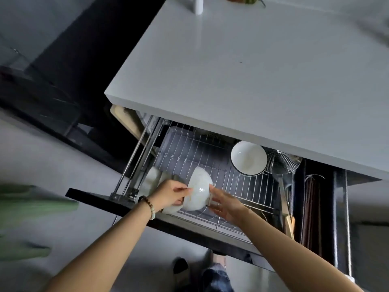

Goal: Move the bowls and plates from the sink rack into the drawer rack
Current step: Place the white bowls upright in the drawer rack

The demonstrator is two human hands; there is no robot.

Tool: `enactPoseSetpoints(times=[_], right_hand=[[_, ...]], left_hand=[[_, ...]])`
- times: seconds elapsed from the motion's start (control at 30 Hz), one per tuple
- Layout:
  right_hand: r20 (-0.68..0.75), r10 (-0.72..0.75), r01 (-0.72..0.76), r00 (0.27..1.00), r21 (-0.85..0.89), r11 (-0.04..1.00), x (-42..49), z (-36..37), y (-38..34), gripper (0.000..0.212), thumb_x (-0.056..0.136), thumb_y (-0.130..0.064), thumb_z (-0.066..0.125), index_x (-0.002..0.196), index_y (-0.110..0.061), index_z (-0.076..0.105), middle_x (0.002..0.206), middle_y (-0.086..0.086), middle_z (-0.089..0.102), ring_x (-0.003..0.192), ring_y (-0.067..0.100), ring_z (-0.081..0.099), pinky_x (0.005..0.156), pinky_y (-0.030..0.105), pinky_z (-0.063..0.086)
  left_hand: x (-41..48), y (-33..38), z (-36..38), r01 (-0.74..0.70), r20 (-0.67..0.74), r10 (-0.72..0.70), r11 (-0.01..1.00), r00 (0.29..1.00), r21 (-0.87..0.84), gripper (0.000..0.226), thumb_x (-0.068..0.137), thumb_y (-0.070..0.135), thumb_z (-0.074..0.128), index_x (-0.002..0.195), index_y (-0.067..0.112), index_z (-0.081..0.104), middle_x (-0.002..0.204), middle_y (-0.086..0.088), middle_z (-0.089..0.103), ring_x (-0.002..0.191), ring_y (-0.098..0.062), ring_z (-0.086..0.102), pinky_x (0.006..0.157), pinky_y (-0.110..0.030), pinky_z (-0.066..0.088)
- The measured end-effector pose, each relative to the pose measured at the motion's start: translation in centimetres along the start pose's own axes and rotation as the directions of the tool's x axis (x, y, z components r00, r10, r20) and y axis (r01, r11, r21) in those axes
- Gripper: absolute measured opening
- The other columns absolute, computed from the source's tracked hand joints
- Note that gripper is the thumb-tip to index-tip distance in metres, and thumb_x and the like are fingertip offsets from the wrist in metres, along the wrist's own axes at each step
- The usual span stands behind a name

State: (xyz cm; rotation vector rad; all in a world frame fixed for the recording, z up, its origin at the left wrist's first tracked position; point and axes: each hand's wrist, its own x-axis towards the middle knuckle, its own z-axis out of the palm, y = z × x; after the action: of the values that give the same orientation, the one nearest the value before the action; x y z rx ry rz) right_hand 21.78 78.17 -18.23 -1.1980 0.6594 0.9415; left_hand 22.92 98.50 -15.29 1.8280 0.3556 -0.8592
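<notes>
The wire drawer rack is pulled out under the white countertop. A white bowl stands on its edge at the rack's front left. My left hand pinches its left rim. My right hand has straight fingers touching the bowl's right side. More white dishes lean in the rack behind my left hand, partly hidden. A white bowl with a dark rim lies open side up at the back right of the rack. The sink rack is out of view.
The white countertop overhangs the back of the drawer. A wire strainer with a long handle lies right of the rimmed bowl. The dark drawer front juts toward me. A narrow compartment sits at the right.
</notes>
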Motion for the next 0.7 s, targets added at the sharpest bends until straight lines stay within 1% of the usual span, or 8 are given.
enactPoseSetpoints(times=[0.1,0.23,0.3,0.37,0.43,0.57,0.63,0.7], right_hand=[[0.012,0.03,-0.03,0.999,-0.001,1.0,1.5,-0.3,0.6,0.027,0.093,-0.039,0.058,0.11,-0.018,0.059,0.107,0.008,0.062,0.087,0.02,0.062,0.072,0.027,0.052],[0.02,0.073,-0.072,0.997,-0.03,0.997,3.3,-0.2,1.3,0.028,0.092,-0.042,0.059,0.112,-0.022,0.06,0.131,0.015,0.055,0.099,0.025,0.059,0.092,0.035,0.051],[0.017,0.099,-0.098,0.995,-0.031,0.995,4.0,0.1,1.5,0.028,0.093,-0.041,0.058,0.113,-0.022,0.059,0.135,0.013,0.052,0.1,0.025,0.058,0.085,0.032,0.054],[0.034,0.111,-0.11,0.993,-0.01,0.994,4.4,0.5,1.7,0.033,0.094,-0.038,0.057,0.12,-0.018,0.057,0.13,0.011,0.052,0.096,0.023,0.058,0.069,0.025,0.057],[0.037,0.113,-0.113,0.993,0.015,0.993,5.0,0.8,1.9,0.032,0.094,-0.034,0.058,0.121,-0.016,0.055,0.12,0.007,0.054,0.089,0.021,0.061,0.062,0.024,0.055],[0.045,0.134,-0.135,0.99,0.026,0.991,6.3,1.2,2.9,0.047,0.086,-0.032,0.068,0.128,-0.019,0.051,0.119,0.003,0.054,0.083,0.022,0.066,0.068,0.026,0.056],[0.072,0.147,-0.149,0.986,0.022,0.989,6.6,1.2,3.3,0.043,0.084,-0.036,0.069,0.121,-0.023,0.051,0.115,0.002,0.057,0.089,0.022,0.064,0.075,0.027,0.055],[0.098,0.168,-0.169,0.981,-0.003,0.986,6.6,1.1,3.7,0.03,0.087,-0.036,0.066,0.112,-0.026,0.051,0.111,-0.001,0.058,0.094,0.021,0.061,0.081,0.028,0.052]], left_hand=[[0.8,-1.2,0.0,-0.001,0.005,0.0,0.999,1.0,0.043,0.029,0.087,0.022,0.063,0.11,0.004,0.066,0.093,-0.006,0.069,0.085,-0.015,0.066,0.078,-0.023,0.057],[1.6,-2.0,-0.8,0.011,0.041,-0.018,0.986,0.999,0.168,0.025,0.087,0.026,0.064,0.1,0.006,0.069,0.095,-0.011,0.072,0.088,-0.019,0.07,0.081,-0.028,0.057],[1.9,-2.5,-1.3,0.034,0.063,-0.047,0.981,0.997,0.19,0.019,0.087,0.027,0.064,0.091,0.009,0.07,0.088,-0.006,0.072,0.086,-0.017,0.07,0.08,-0.026,0.057],[2.1,-3.0,-1.5,0.045,0.071,-0.06,0.978,0.996,0.205,0.016,0.087,0.027,0.063,0.082,0.013,0.069,0.079,0.001,0.069,0.082,-0.013,0.07,0.075,-0.021,0.056],[2.5,-3.3,-1.7,0.052,0.061,-0.067,0.974,0.996,0.222,0.016,0.088,0.026,0.062,0.079,0.014,0.068,0.075,0.003,0.067,0.081,-0.013,0.07,0.073,-0.022,0.056],[3.4,-3.7,-2.0,0.079,0.008,-0.083,0.969,0.997,0.236,0.02,0.088,0.025,0.063,0.092,0.007,0.071,0.082,-0.005,0.071,0.081,-0.015,0.071,0.076,-0.028,0.058],[3.5,-3.7,-1.8,0.072,0.025,-0.081,0.962,0.996,0.265,0.021,0.087,0.025,0.064,0.092,0.005,0.071,0.083,-0.005,0.071,0.08,-0.015,0.072,0.069,-0.022,0.057],[3.6,-3.6,-1.5,0.062,0.034,-0.075,0.954,0.997,0.295,0.022,0.087,0.025,0.063,0.092,0.005,0.071,0.087,-0.007,0.072,0.08,-0.016,0.072,0.067,-0.021,0.057]])
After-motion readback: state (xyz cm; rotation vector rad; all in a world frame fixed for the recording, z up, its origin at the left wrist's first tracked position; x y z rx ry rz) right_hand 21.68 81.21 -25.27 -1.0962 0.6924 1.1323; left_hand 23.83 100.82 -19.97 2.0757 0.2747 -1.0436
